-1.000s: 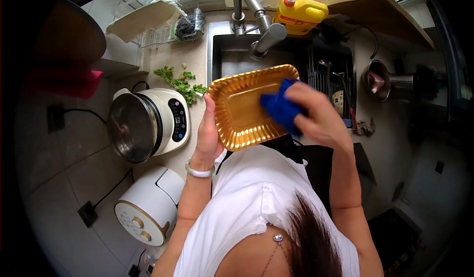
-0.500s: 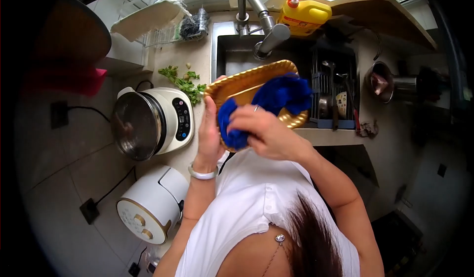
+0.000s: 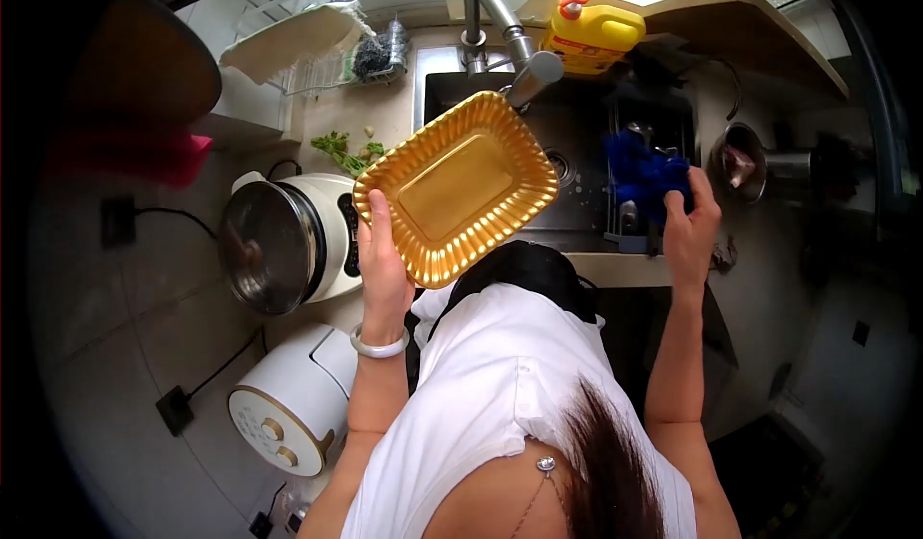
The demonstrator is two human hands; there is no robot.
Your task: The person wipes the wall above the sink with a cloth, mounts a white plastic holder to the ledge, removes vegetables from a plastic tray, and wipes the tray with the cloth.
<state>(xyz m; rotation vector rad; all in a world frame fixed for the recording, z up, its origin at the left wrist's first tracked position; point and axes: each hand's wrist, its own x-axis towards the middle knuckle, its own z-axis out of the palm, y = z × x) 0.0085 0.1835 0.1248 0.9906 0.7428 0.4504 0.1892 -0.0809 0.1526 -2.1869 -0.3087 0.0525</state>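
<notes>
A gold rectangular tray (image 3: 455, 186) with a fluted rim is gripped at its lower left edge by my left hand (image 3: 383, 268), thumb over the rim. It is tilted, its inside facing me, in front of the sink (image 3: 567, 116). Away to the right, my right hand (image 3: 689, 231) pinches a blue cloth (image 3: 646, 172). That cloth hangs over the rack of utensils at the sink's right side and hides much of it.
A tap (image 3: 510, 29) and a yellow jug (image 3: 594, 39) stand behind the sink. Green leafy stalks (image 3: 348, 154) lie left of it, near a white electric pot (image 3: 288, 236) and a white appliance (image 3: 293, 400). A metal pan (image 3: 740, 162) sits at the right.
My right hand has carried the blue cloth off the tray and over to the right. My left hand has shifted slightly left and down with the tray, whose inside is now uncovered.
</notes>
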